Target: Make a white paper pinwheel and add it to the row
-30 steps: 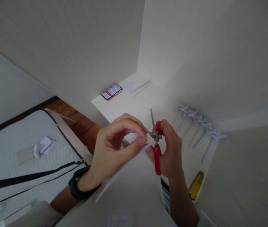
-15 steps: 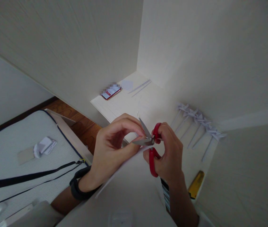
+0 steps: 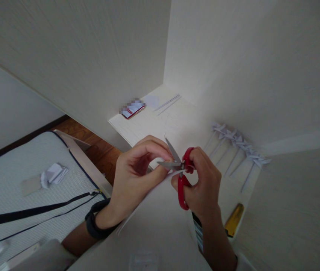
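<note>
My left hand [image 3: 133, 175], with a dark band on its wrist, is closed in a pinch between thumb and fingers. It grips a thin white paper strip [image 3: 130, 216], which runs under the palm toward the lower left. In my right hand [image 3: 206, 184] is a pair of scissors with red handles [image 3: 181, 188]. Their metal blades are spread apart and point left, close to the left fingertips. The strip's upper end lies by the scissors' pivot; whether it sits between the blades I cannot tell.
Several white folded-paper pinwheels on sticks [image 3: 240, 145] lie on the white tabletop [image 3: 137, 130] at right. A yellow-handled tool [image 3: 234, 220] is nearer. Behind are a phone [image 3: 133, 109], a paper square [image 3: 152, 101] and thin sticks [image 3: 168, 103]. Folded papers [image 3: 55, 175] rest on the mattress [image 3: 21, 158].
The scissors have shifted slightly left along the strip's end. My left thumb has moved a little, and the strip's lower end has shifted slightly right. Both hands keep their holds.
</note>
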`<state>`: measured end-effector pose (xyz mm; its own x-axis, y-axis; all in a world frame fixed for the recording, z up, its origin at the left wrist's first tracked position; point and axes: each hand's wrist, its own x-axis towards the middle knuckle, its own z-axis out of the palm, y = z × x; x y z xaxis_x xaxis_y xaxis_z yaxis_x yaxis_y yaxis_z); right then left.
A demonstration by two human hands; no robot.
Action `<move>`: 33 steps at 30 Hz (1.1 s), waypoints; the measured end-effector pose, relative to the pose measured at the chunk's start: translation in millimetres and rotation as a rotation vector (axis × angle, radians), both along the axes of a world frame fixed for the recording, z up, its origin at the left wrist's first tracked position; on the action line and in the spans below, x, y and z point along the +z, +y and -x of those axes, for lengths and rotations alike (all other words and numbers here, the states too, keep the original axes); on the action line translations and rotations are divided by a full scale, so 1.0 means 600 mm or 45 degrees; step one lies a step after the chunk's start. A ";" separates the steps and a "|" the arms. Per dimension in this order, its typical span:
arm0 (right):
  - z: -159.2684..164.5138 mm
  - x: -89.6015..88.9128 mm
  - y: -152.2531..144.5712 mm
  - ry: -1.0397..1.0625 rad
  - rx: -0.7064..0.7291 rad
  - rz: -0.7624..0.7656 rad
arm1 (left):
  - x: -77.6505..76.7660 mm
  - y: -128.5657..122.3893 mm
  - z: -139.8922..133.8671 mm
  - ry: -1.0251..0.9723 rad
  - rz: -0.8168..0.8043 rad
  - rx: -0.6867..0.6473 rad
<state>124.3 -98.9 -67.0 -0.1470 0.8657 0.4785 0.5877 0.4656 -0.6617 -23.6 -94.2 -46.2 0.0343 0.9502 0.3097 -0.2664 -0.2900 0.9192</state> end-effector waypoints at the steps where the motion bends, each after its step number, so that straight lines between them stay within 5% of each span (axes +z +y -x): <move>1: 0.000 0.000 0.000 -0.004 -0.005 0.001 | 0.000 0.000 0.000 0.003 0.007 0.002; 16: 0.003 -0.004 0.002 0.008 -0.059 -0.071 | 0.000 -0.005 0.002 -0.001 0.125 0.024; 22: -0.004 -0.018 0.015 0.264 -0.096 0.290 | 0.003 -0.003 0.000 -0.042 0.171 -0.026; 27: -0.026 -0.090 0.051 0.246 -0.201 0.656 | 0.005 -0.002 -0.001 0.029 0.292 -0.029; 33: -0.061 -0.249 0.069 0.035 -0.296 0.571 | 0.001 0.000 -0.001 0.015 0.347 -0.017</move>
